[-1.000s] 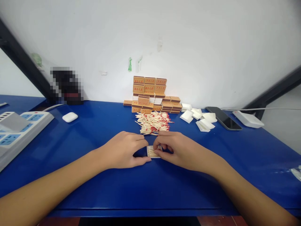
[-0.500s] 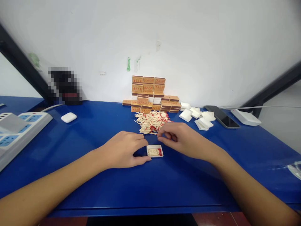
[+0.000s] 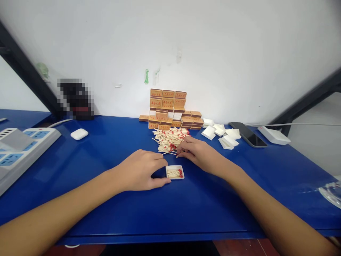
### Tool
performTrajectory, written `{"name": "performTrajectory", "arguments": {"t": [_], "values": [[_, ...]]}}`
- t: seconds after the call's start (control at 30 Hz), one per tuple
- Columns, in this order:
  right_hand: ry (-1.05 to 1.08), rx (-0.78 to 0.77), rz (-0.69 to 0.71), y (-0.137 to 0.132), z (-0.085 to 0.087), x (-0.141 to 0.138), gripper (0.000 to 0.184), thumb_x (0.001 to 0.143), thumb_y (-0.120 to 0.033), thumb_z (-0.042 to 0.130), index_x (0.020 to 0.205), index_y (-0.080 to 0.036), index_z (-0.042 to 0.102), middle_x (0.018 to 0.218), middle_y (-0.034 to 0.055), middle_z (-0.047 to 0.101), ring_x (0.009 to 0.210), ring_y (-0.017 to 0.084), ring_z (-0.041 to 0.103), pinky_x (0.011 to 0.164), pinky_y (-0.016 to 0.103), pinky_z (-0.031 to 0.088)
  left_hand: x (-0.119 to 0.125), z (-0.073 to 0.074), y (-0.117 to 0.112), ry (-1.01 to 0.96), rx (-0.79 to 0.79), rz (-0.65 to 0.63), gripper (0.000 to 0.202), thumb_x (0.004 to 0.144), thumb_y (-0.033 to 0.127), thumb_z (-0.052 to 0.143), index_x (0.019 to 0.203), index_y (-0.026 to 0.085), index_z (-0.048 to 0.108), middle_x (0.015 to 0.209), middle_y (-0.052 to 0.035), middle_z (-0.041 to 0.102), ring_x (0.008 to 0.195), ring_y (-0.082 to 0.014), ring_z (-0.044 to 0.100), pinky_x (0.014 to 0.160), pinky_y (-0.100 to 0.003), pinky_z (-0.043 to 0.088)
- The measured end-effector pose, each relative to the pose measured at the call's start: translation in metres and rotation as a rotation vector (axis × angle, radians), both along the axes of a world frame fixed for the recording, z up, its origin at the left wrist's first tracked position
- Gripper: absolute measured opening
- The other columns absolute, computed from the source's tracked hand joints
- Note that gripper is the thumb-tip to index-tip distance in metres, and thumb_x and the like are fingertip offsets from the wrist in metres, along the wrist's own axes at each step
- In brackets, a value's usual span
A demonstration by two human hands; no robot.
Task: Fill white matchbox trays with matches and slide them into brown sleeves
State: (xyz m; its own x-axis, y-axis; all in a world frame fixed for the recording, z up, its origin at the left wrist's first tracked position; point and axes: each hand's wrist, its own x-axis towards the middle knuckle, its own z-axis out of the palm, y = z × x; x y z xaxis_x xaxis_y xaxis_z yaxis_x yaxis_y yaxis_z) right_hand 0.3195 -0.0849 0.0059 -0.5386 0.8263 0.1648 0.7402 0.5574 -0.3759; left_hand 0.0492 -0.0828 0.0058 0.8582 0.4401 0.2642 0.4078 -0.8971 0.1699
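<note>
A small white tray (image 3: 175, 172) with several red-tipped matches in it lies on the blue table (image 3: 106, 199). My left hand (image 3: 141, 170) rests beside it, thumb and forefinger curled against its left side. My right hand (image 3: 197, 153) reaches past the tray to the near edge of a loose heap of matches (image 3: 170, 139), its fingers pinched together at the matches there. Behind the heap stands a stack of orange matchboxes (image 3: 168, 108) against the wall.
Several empty white trays (image 3: 221, 135) lie right of the heap, then a black phone (image 3: 247, 134) and a white adapter (image 3: 274, 136). A white earbud case (image 3: 79, 134) and a grey power strip (image 3: 18, 149) are at the left. A clear bag (image 3: 331, 192) lies at the right edge.
My right hand has lifted off the tray and moved away to the match heap, uncovering the matches in the tray. My left hand has stayed at the tray.
</note>
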Motion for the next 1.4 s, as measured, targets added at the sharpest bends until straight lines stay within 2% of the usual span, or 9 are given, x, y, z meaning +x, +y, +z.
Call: {"name": "performTrajectory", "arguments": {"t": [0.2, 0.33, 0.47, 0.6, 0.77, 0.87, 1.0, 1.2, 1.4], "values": [[0.061, -0.01, -0.043, -0.006, 0.008, -0.005, 0.011, 0.106, -0.021, 0.056, 0.098, -0.019, 0.063, 0.101, 0.0049, 0.058, 0.081, 0.016, 0.056, 0.073, 0.03, 0.044, 0.0, 0.0, 0.0, 0.006, -0.003, 0.003, 0.031, 0.097, 0.047, 0.068, 0.102, 0.017, 0.075, 0.081, 0.0001, 0.068, 0.07, -0.0166, 0.063, 0.063, -0.031, 0.041], [0.118, -0.067, 0.015, -0.022, 0.017, -0.018, 0.007, 0.101, -0.019, 0.061, 0.094, -0.02, 0.063, 0.094, 0.0023, 0.06, 0.081, 0.015, 0.056, 0.072, 0.028, 0.043, -0.001, 0.0, 0.0, 0.01, 0.004, 0.018, 0.031, 0.096, 0.047, 0.069, 0.098, 0.017, 0.074, 0.082, -0.0005, 0.069, 0.071, -0.0173, 0.064, 0.062, -0.032, 0.041], [0.099, -0.143, 0.069, -0.033, 0.019, -0.028, 0.007, 0.099, -0.02, 0.064, 0.092, -0.02, 0.065, 0.095, 0.002, 0.062, 0.078, 0.013, 0.056, 0.069, 0.027, 0.043, -0.001, 0.0, 0.001, 0.01, 0.0, 0.02, 0.031, 0.096, 0.047, 0.068, 0.092, 0.017, 0.072, 0.081, -0.0005, 0.068, 0.07, -0.0167, 0.064, 0.062, -0.031, 0.04], [0.093, -0.022, 0.022, -0.026, 0.017, -0.02, 0.011, 0.102, -0.023, 0.062, 0.092, -0.02, 0.067, 0.09, 0.0027, 0.061, 0.079, 0.016, 0.057, 0.07, 0.029, 0.042, 0.0, 0.001, 0.001, 0.009, -0.002, 0.023, 0.031, 0.097, 0.047, 0.067, 0.1, 0.018, 0.074, 0.082, -0.0003, 0.069, 0.071, -0.0166, 0.065, 0.064, -0.03, 0.042], [0.108, 0.116, -0.035, -0.013, 0.012, -0.006, 0.007, 0.101, -0.016, 0.061, 0.098, -0.02, 0.066, 0.093, 0.003, 0.063, 0.083, 0.016, 0.06, 0.071, 0.029, 0.044, 0.0, 0.002, -0.001, 0.008, -0.005, 0.015, 0.03, 0.097, 0.046, 0.067, 0.101, 0.018, 0.074, 0.081, -0.0001, 0.069, 0.069, -0.016, 0.064, 0.063, -0.03, 0.042], [0.095, 0.162, -0.025, -0.009, 0.003, -0.01, 0.01, 0.1, -0.018, 0.063, 0.109, -0.021, 0.067, 0.1, 0.0046, 0.064, 0.087, 0.018, 0.062, 0.074, 0.03, 0.046, 0.0, 0.001, -0.001, 0.011, -0.002, 0.014, 0.03, 0.097, 0.047, 0.067, 0.101, 0.018, 0.074, 0.081, -0.0003, 0.069, 0.07, -0.0167, 0.065, 0.063, -0.03, 0.042], [0.01, 0.249, -0.055, -0.004, -0.008, -0.026, 0.022, 0.099, -0.029, 0.069, 0.119, -0.021, 0.067, 0.107, 0.008, 0.064, 0.09, 0.021, 0.063, 0.074, 0.032, 0.047, 0.0, 0.0, -0.001, 0.011, 0.001, 0.01, 0.03, 0.098, 0.046, 0.066, 0.102, 0.018, 0.074, 0.083, -0.0009, 0.069, 0.071, -0.0174, 0.065, 0.064, -0.031, 0.043], [-0.085, 0.357, -0.01, 0.01, -0.015, -0.041, 0.013, 0.102, -0.03, 0.066, 0.109, -0.02, 0.069, 0.106, 0.0099, 0.062, 0.092, 0.022, 0.059, 0.075, 0.033, 0.044, 0.0, 0.001, -0.002, 0.027, -0.005, 0.009, 0.031, 0.098, 0.047, 0.066, 0.102, 0.017, 0.074, 0.084, -0.0014, 0.07, 0.072, -0.0181, 0.066, 0.066, -0.031, 0.045], [-0.135, 0.319, -0.047, 0.01, -0.013, -0.043, 0.01, 0.102, -0.026, 0.066, 0.1, -0.017, 0.066, 0.105, 0.0094, 0.062, 0.087, 0.02, 0.061, 0.07, 0.03, 0.042, 0.002, 0.0, -0.003, 0.043, -0.015, 0.014, 0.03, 0.098, 0.047, 0.065, 0.097, 0.018, 0.074, 0.083, -0.0011, 0.069, 0.074, -0.0183, 0.066, 0.064, -0.032, 0.043]]}}
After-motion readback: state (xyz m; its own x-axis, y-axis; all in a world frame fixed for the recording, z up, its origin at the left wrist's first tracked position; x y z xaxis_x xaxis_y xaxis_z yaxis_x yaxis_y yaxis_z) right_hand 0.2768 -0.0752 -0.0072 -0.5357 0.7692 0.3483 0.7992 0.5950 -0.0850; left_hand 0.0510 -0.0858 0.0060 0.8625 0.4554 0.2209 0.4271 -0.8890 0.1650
